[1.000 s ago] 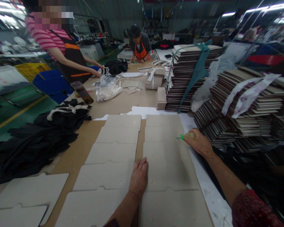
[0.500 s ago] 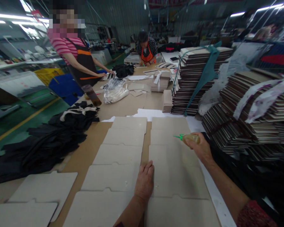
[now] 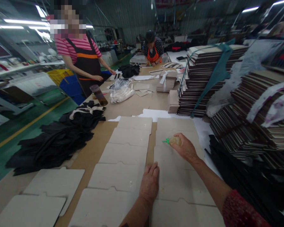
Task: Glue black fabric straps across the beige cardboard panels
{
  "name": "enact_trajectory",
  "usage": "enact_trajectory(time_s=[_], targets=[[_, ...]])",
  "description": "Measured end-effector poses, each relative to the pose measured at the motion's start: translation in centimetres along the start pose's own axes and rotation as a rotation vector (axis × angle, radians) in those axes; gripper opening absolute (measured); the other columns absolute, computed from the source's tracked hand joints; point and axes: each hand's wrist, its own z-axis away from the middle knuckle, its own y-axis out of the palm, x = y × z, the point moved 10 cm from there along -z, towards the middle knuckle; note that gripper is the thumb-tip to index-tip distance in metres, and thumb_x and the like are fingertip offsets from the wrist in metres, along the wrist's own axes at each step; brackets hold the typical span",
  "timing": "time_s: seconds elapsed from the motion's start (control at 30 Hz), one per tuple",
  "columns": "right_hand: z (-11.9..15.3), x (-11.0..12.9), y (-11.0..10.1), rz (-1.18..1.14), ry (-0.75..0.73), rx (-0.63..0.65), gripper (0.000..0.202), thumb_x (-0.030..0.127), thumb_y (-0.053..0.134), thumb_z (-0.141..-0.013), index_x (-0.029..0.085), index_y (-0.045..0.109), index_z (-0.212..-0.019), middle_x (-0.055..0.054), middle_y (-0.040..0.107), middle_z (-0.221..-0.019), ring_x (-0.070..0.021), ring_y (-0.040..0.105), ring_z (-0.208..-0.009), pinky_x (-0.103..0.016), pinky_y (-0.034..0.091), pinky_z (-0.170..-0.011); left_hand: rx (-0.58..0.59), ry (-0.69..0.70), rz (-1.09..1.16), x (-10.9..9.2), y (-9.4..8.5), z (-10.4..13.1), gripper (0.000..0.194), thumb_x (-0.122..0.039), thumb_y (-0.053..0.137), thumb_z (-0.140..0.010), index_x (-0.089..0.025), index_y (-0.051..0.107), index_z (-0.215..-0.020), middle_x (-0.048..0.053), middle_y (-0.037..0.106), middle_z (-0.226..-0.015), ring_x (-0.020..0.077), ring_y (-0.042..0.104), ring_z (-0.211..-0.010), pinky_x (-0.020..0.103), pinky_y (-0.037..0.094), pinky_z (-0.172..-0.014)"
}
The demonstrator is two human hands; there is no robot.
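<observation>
My right hand [image 3: 186, 147] is wrapped round a small squeeze bottle [image 3: 175, 141] of yellowish liquid. Its thin green nozzle points left, just above the right-hand column of overlapping beige cardboard panels [image 3: 172, 159]. Resting at the gap between that column and the left-hand column of similar panels [image 3: 118, 153] is my left hand [image 3: 150, 181], its fingers lying forward on the surface and holding nothing. Small shiny drops dot several panels near their side edges. Two more panels [image 3: 54, 181] overlap at the near left.
A heap of black fabric pieces [image 3: 54, 138] lies at left. Tall board stacks [image 3: 203, 82] tied with teal cloth stand at right, beside other bundles [image 3: 248, 116]. Farther off are a plastic bag [image 3: 120, 91], a tumbler [image 3: 98, 94] and two co-workers [image 3: 85, 60] at the table.
My right hand has moved left over the panels with the bottle, and its nozzle is nearer the inner edge. My left hand stays by the gap. The view has shifted slightly left.
</observation>
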Motion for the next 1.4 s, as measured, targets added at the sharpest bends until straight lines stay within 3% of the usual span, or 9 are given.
enact_trajectory(time_s=[0.2,0.47,0.57,0.7,0.83,1.07,1.23,1.4], targets=[[-1.0,1.1,-0.2,0.157,-0.04,-0.008,0.034,0.04,0.062,-0.081,0.026,0.054,-0.111,-0.005,0.064,-0.107,-0.0216,0.06,-0.089,-0.031,0.04,-0.071,0.004,-0.001,-0.013,0.0,0.0,0.1,0.045,0.005,0.04,-0.081,-0.016,0.06,-0.116,0.005,0.058,-0.136,0.0237,0.052,-0.116,0.041,0.049,-0.106],[-1.1,1.2,-1.3,0.159,-0.003,0.058,0.028,0.04,0.064,-0.078,0.028,0.056,-0.102,-0.001,0.064,-0.092,-0.0194,0.059,-0.079,-0.029,0.036,-0.066,0.004,-0.013,-0.017,0.1,0.2,0.1,0.048,0.006,0.038,-0.081,-0.016,0.061,-0.117,0.005,0.059,-0.133,0.0225,0.052,-0.115,0.04,0.049,-0.105],[-0.7,1.1,-1.0,0.064,0.008,0.05,0.029,0.039,0.067,-0.075,0.028,0.059,-0.1,0.0,0.064,-0.086,-0.0181,0.056,-0.073,-0.029,0.034,-0.064,0.008,-0.034,0.008,0.2,0.1,0.2,0.049,0.006,0.038,-0.081,-0.016,0.061,-0.119,0.006,0.061,-0.129,0.0228,0.051,-0.115,0.039,0.049,-0.105],[-0.2,-0.6,-0.2,-0.313,0.137,-0.069,0.036,0.038,0.077,-0.062,0.028,0.063,-0.094,0.003,0.062,-0.075,-0.0176,0.054,-0.069,-0.028,0.037,-0.063,0.008,-0.061,0.053,0.4,0.0,0.2,0.05,0.006,0.037,-0.081,-0.016,0.06,-0.12,0.006,0.061,-0.127,0.0228,0.05,-0.116,0.039,0.048,-0.106],[0.7,-3.4,0.3,-0.551,0.302,-0.181,0.044,0.045,0.069,-0.068,0.025,0.057,-0.105,0.001,0.064,-0.08,-0.0181,0.058,-0.066,-0.028,0.044,-0.056,-0.033,-0.099,0.112,1.0,-0.1,0.3,0.05,0.005,0.036,-0.082,-0.016,0.058,-0.122,0.008,0.062,-0.125,0.0225,0.052,-0.114,0.039,0.049,-0.104],[2.1,-6.7,-2.8,-0.721,0.396,-0.277,0.053,0.047,0.07,-0.066,0.023,0.054,-0.11,-0.002,0.065,-0.091,-0.017,0.061,-0.063,-0.026,0.046,-0.049,-0.162,-0.175,0.174,1.7,-0.7,0.2,0.039,-0.001,0.038,-0.084,-0.016,0.062,-0.111,0.01,0.065,-0.111,0.0229,0.058,-0.105,0.043,0.051,-0.098],[1.9,-7.8,-3.7,-0.726,0.407,-0.303,0.052,0.047,0.07,-0.065,0.023,0.055,-0.108,-0.004,0.065,-0.091,-0.0184,0.062,-0.064,-0.027,0.047,-0.048,-0.179,-0.048,0.178,0.6,-2.4,-4.0,0.055,0.006,0.035,-0.074,-0.019,0.062,-0.115,0.009,0.061,-0.122,0.0225,0.054,-0.115,0.043,0.047,-0.105],[-0.5,-6.8,-3.7,-0.674,0.349,-0.292,0.052,0.048,0.069,-0.067,0.022,0.054,-0.109,-0.004,0.065,-0.089,-0.0203,0.063,-0.07,-0.029,0.051,-0.053,-0.097,-0.063,0.154,2.2,-1.5,-10.5,0.06,0.008,0.034,-0.074,-0.016,0.058,-0.123,0.011,0.059,-0.129,0.0209,0.05,-0.124,0.041,0.04,-0.111]])
